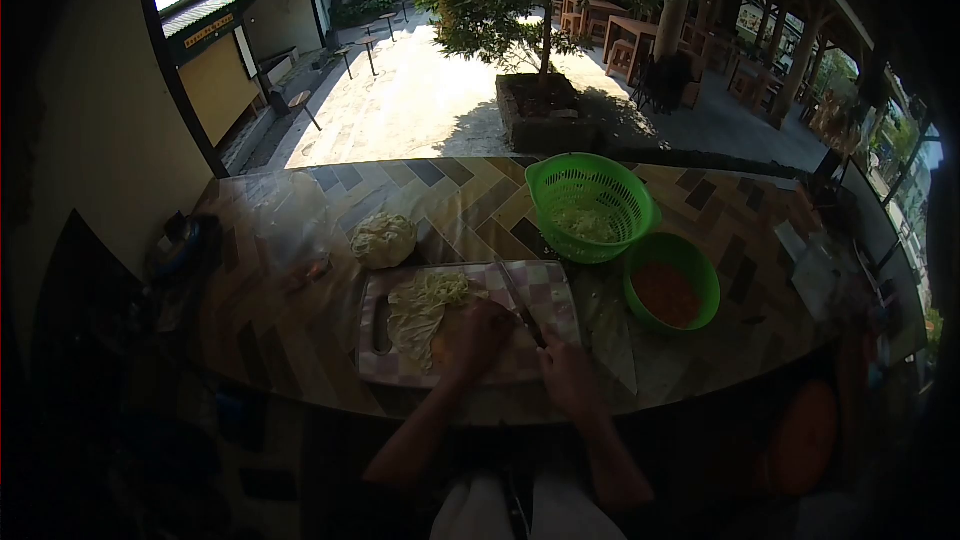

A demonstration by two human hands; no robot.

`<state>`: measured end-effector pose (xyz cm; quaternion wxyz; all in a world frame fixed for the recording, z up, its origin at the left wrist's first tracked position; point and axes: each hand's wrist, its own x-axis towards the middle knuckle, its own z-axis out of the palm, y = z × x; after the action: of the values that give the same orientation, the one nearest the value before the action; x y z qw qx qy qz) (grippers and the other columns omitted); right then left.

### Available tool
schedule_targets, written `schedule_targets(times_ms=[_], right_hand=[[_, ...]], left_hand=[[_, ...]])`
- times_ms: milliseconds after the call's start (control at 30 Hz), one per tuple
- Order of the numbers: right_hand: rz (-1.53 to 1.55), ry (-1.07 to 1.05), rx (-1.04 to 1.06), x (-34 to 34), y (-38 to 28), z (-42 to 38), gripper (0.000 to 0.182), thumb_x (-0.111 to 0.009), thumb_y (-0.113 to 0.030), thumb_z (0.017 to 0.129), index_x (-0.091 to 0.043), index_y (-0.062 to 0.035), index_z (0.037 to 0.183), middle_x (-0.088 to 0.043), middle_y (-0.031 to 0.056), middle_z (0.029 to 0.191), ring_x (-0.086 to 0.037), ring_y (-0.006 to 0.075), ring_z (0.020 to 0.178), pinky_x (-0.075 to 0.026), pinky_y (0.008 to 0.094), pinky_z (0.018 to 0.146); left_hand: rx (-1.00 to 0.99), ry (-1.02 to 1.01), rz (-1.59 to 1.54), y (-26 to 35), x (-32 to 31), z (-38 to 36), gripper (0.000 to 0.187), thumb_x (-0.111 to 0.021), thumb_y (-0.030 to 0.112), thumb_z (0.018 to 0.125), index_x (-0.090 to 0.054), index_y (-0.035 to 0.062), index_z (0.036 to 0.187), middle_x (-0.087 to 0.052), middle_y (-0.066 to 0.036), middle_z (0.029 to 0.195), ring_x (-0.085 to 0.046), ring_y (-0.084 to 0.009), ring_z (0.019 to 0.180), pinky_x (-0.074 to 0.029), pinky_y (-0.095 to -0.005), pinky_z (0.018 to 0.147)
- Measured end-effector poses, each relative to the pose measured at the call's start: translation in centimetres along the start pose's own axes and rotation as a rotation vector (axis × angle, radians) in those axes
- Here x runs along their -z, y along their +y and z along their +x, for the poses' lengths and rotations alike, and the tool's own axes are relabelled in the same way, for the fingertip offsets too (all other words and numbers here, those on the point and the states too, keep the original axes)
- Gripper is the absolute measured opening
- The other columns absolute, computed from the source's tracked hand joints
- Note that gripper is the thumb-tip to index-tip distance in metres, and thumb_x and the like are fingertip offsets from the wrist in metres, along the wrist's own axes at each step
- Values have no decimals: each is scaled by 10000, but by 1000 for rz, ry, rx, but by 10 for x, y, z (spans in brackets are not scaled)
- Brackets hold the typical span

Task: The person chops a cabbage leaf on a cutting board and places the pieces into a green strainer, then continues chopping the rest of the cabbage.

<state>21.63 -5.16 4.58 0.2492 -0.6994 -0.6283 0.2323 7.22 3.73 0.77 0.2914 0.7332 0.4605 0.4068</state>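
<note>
My right hand (568,372) is closed around the handle of a knife (520,302), whose blade points away from me over the right part of a checkered cutting board (545,285). Beside the blade, my left hand (484,332) rests low over the board with its fingers curled. Shadow hides what lies under those fingers. Pale cabbage leaves (412,318) spread against the left side of that hand, with a small heap of shredded cabbage (440,288) at their far end. Just beyond the board's far left corner sits a cabbage head (384,241).
A green colander (640,202) with shredded cabbage inside stands beyond the board to the right. Nearer, a green bowl (708,290) contains something orange. Clear plastic (290,210) lies at the table's left, and a pale packet (815,275) at its right.
</note>
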Motion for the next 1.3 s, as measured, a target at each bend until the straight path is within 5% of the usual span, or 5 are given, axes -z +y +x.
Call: schedule_targets(times_ms=[267, 567, 800, 1300], right_hand=[[0, -18, -136, -12, -18, -20, 422, -521, -154, 938, -495, -7, 1333, -642, 278, 832, -637, 436, 814, -492, 506, 716], [-12, 38, 35, -6, 3, 4, 434, -535, -151, 923, -492, -23, 1336, -647, 263, 826, -641, 425, 826, -498, 505, 718], [-65, -25, -78, -2, -15, -21, 437, -540, -143, 913, -494, -20, 1329, -645, 248, 816, -638, 429, 801, -502, 502, 705], [89, -18, -21, 13, 2, 0, 447, -550, -173, 923, -496, 6, 1329, -634, 267, 847, -626, 432, 839, -477, 482, 718]], left_hand=[[14, 5, 18, -3, -1, 3, 132, -679, 95, 782, -707, -24, 832, -685, -160, 865, -614, -335, 883, -473, -417, 818], [-76, 25, 24, -12, -7, 0, 116, -671, 73, 765, -694, -17, 833, -666, -158, 847, -615, -336, 858, -475, -422, 792], [-111, 18, -35, -23, -13, 1, 114, -657, 77, 788, -682, -26, 829, -660, -160, 846, -610, -340, 870, -476, -419, 782], [90, 15, -82, 4, 2, 3, 188, -724, 163, 795, -713, -13, 861, -680, -154, 854, -627, -299, 868, -489, -392, 795]])
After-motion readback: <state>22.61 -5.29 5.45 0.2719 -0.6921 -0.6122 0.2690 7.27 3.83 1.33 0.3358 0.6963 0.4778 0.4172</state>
